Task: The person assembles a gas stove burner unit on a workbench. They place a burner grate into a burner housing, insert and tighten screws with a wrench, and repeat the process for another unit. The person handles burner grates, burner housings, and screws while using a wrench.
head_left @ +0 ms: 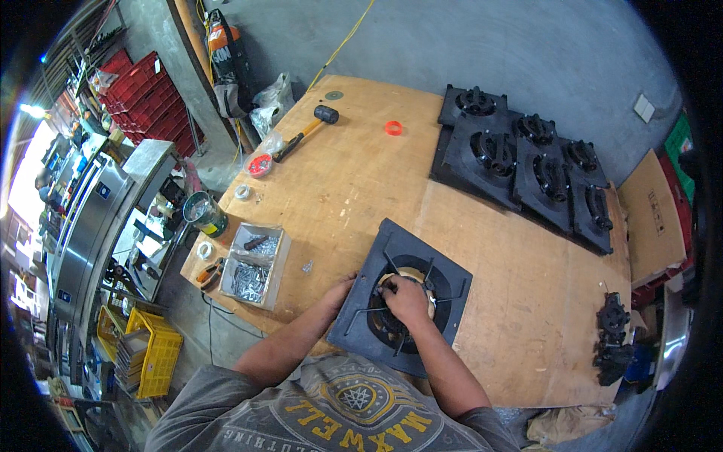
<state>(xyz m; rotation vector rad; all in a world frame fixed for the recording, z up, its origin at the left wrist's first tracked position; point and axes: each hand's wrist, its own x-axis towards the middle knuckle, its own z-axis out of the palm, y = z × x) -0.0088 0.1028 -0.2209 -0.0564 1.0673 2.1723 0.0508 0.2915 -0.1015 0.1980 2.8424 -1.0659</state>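
Observation:
A square black gas stove lies at the table's near edge, turned at an angle. Prongs rise around its round opening, where a pale ring shows. My left hand is at the stove's left edge, closed against it, with part of the fingers hidden by the plate. Over the opening, my right hand reaches in with its fingers pinched together. Whatever lies between those fingertips is too small or hidden to make out.
Left on the wooden table are a divided screw box, pliers, a dark can and a mallet. An orange tape ring lies farther back. Several black stoves cover the back right; black burner parts sit at the right edge.

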